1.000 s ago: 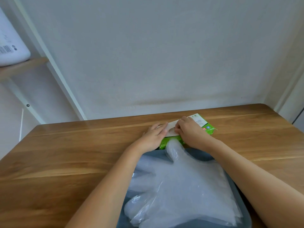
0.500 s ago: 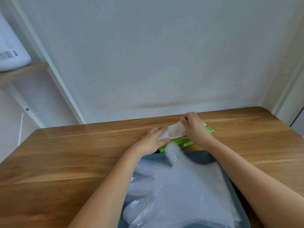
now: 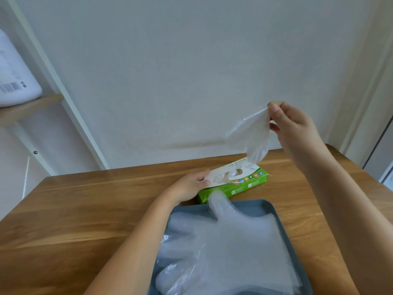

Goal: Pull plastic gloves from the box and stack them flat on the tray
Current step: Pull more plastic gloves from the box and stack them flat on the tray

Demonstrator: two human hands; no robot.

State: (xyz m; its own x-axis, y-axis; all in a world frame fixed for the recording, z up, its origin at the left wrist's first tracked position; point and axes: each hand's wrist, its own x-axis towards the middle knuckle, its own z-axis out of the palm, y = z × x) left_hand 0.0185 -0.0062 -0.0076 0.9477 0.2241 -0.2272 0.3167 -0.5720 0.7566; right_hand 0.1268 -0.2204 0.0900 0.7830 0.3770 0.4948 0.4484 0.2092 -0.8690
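Observation:
A green and white glove box (image 3: 244, 185) lies on the wooden table just behind a grey-blue tray (image 3: 282, 226). A stack of clear plastic gloves (image 3: 229, 252) lies flat on the tray, one thumb reaching over the tray's far rim. My left hand (image 3: 189, 186) rests on the box's left end, fingers extended onto its top. My right hand (image 3: 291, 126) is raised above and right of the box and pinches a folded clear glove (image 3: 253, 137), which hangs free above the box opening.
The wooden table (image 3: 85, 220) stands against a white wall. At the left, a shelf (image 3: 25, 107) holds a white object with a barcode. A white door frame runs down the right edge.
My right hand has lifted up and to the right, drawing a glove fully out of the box. The left hand has stayed on the box's left end.

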